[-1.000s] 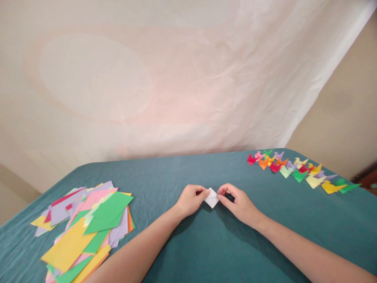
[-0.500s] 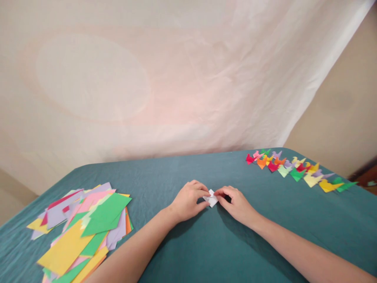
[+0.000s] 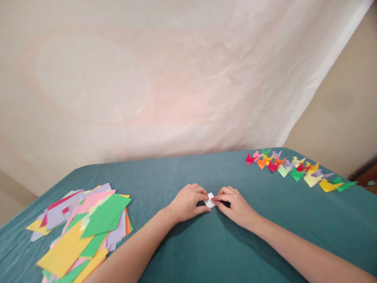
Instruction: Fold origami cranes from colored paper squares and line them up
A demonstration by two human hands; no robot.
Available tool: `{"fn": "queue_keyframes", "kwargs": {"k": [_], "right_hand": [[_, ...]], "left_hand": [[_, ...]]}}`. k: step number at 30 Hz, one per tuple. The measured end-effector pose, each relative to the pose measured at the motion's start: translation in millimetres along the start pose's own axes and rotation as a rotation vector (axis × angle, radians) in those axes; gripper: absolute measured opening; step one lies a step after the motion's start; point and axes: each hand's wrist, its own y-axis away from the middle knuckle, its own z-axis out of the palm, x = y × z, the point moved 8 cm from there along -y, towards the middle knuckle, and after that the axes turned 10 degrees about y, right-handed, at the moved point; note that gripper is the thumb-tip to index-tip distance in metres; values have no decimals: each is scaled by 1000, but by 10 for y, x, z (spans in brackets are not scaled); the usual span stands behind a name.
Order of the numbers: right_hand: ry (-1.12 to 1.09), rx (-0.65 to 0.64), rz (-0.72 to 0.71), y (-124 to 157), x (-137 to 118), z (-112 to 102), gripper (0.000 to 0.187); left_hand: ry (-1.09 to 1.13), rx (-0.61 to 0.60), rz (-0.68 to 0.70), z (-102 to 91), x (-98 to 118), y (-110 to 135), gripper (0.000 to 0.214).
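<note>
A small folded piece of white paper [image 3: 210, 201] lies on the green cloth in front of me, between my two hands. My left hand [image 3: 190, 201] has its fingertips and thumb on the paper's left side, pinching it. From the right, my right hand [image 3: 234, 204] grips the opposite edge with thumb and fingertips close together. The fingers cover both sides of the paper, so only its middle shows.
A loose heap of coloured paper sheets [image 3: 66, 247] lies at the left, beside my left forearm. Several folded paper birds [image 3: 312, 179] stand in rows at the back right of the cloth-covered table [image 3: 176, 255]. A pale sheet [image 3: 188, 78] hangs behind the table.
The white paper now looks smaller and more compact, its opened flaps pressed in. My left thumb has shifted slightly down and right; both hands stay around the paper.
</note>
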Motion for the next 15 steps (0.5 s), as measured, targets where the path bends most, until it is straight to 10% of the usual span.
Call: {"fn": "queue_keyframes", "kwargs": {"k": [15], "right_hand": [[180,-148,-326,24,-118,-53,40]], "left_hand": [[-191,5,105,81,86,14,26]]}}
